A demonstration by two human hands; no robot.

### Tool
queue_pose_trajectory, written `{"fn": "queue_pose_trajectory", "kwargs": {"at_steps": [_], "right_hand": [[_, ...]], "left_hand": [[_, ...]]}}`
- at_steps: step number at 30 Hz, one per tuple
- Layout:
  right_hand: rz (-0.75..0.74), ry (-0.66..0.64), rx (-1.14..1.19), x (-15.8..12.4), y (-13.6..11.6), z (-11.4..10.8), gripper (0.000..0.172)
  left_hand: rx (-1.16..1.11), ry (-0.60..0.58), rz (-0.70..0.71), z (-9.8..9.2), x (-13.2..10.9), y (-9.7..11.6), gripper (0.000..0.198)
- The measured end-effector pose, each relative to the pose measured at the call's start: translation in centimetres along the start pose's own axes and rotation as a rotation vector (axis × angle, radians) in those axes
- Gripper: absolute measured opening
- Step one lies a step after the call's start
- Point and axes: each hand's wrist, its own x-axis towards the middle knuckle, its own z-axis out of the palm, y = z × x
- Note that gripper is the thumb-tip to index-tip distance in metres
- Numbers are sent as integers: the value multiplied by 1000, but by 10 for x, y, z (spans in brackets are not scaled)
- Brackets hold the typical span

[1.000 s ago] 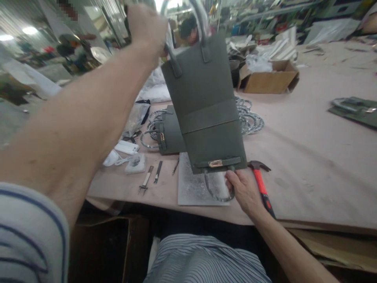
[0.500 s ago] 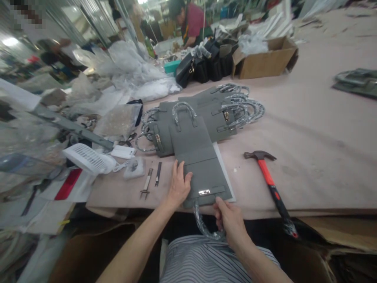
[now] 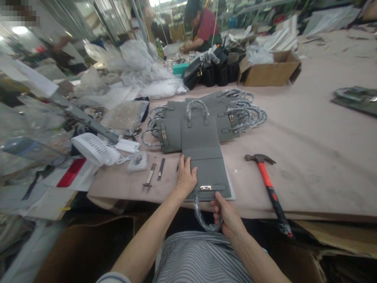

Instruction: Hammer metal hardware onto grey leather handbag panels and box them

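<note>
A grey unfolded bag panel lies flat on a pale work slab at the table's near edge, with a gold clasp near me. My left hand rests flat on the panel's left side, fingers spread. My right hand grips the plastic-wrapped near handle, which hangs over the table edge. The far handle lies on a stack of similar grey panels.
A red-handled hammer lies to the right on the pink table. Small metal tools lie to the left, beside a white fan and plastic bags. A cardboard box, black bags and a seated person are beyond.
One second ago the panel hung upright, my left hand holding its top handle high. It now lies flat on the slab, my left hand pressed on it, my right still on the near handle.
</note>
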Motion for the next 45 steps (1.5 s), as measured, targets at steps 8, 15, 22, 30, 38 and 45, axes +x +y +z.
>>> {"fn": "queue_pose_trajectory", "kwargs": {"at_steps": [8, 15, 22, 30, 38, 45], "right_hand": [[-42, -17, -25, 2, 2, -1, 41], [-103, 2, -70, 3, 5, -2, 48], [-152, -35, -315, -1, 3, -18, 51], [-1249, 253, -1329, -11, -21, -39, 37], [-1514, 43, -1618, 52, -28, -16, 53], [-1597, 51, -1613, 73, -27, -24, 55]], "left_hand": [[90, -17, -40, -2, 4, 11, 54], [175, -9, -63, 0, 2, 18, 52], [117, -3, -60, -2, 2, 16, 53], [-138, 72, -96, -2, 6, 5, 46], [77, 148, -280, -100, 14, -51, 31], [314, 21, -474, -159, 8, -98, 20]]}}
